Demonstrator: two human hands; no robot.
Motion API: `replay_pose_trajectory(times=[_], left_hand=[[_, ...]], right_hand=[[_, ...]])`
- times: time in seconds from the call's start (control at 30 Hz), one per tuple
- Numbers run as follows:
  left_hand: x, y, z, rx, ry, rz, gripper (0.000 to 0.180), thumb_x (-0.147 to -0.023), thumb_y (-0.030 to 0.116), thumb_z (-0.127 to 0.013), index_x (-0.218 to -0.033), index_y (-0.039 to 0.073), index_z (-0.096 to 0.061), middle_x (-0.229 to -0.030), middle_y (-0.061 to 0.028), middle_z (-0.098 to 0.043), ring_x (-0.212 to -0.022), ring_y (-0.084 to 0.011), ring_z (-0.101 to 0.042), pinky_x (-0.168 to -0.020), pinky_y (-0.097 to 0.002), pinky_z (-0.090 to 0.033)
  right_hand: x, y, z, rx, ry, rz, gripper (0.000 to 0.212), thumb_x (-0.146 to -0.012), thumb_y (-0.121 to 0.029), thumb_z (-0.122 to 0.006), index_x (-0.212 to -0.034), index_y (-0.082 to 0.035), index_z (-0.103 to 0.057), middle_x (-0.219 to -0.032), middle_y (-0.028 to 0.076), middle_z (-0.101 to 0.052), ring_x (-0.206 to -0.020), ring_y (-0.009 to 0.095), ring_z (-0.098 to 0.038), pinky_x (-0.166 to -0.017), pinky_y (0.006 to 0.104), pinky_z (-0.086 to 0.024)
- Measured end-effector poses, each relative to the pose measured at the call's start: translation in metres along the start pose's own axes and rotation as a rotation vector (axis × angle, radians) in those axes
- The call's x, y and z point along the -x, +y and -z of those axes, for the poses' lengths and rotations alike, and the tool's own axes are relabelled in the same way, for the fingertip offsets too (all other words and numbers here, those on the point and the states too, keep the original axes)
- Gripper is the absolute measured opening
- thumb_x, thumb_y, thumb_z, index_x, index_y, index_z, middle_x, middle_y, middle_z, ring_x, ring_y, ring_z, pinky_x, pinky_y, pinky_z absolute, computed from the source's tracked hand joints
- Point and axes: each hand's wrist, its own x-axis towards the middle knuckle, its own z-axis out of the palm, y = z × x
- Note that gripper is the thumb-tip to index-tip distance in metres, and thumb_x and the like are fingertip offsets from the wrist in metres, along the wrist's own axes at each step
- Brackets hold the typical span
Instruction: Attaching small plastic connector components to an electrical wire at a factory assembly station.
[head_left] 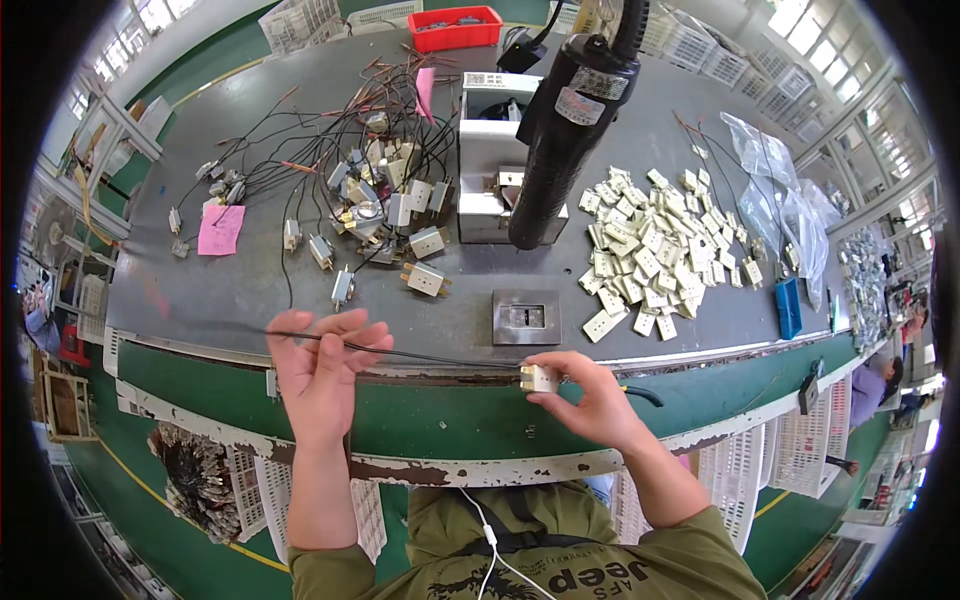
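Observation:
In my right hand [592, 402], a small cream plug housing [540, 379] with metal contacts is pinched between thumb and fingers, above the bench's front edge. A thin black cable [430, 356] stretches from the housing leftward to my left hand [318, 385]. That hand is palm up with its fingers partly spread, and the cable runs between thumb and fingers. Behind the right hand sits a metal block [527, 317] with a rectangular recess. A thick black cylindrical tool [560, 150] hangs over the bench.
Cream plastic pieces [655, 250] are heaped on the right. Wired plug parts [385, 190] lie tangled on the left beside pink paper [220, 228]. A white-and-grey machine [485, 180] stands centrally. A red bin [455, 28], a blue box [789, 308] and clear bags [785, 190] edge the bench.

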Motion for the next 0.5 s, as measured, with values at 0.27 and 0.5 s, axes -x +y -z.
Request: replay_pose_trajectory(times=[0.27,0.5], left_hand=[[0.025,-0.024,-0.035,-0.330,-0.354,0.248,0.049,-0.092,0.005,-0.061,-0.134,0.005,-0.035,-0.121,-0.0149,-0.058,-0.112,-0.0240,-0.059,-0.095,-0.0360,-0.049],[0.030,-0.041,-0.046,-0.464,-0.359,0.307,0.055,-0.084,0.003,-0.071,-0.132,0.003,-0.045,-0.116,-0.0120,-0.058,-0.110,-0.0216,-0.060,-0.095,-0.0335,-0.048]], right_hand=[[-0.014,-0.015,-0.012,0.002,0.013,0.190,0.042,-0.076,-0.004,-0.075,-0.116,-0.003,-0.063,-0.103,0.011,-0.064,-0.091,0.023,-0.062,-0.081,0.0334,-0.050],[-0.023,-0.024,-0.014,0.033,-0.079,0.138,0.043,-0.076,-0.003,-0.075,-0.117,-0.003,-0.062,-0.101,0.011,-0.064,-0.093,0.025,-0.064,-0.082,0.0336,-0.051]])
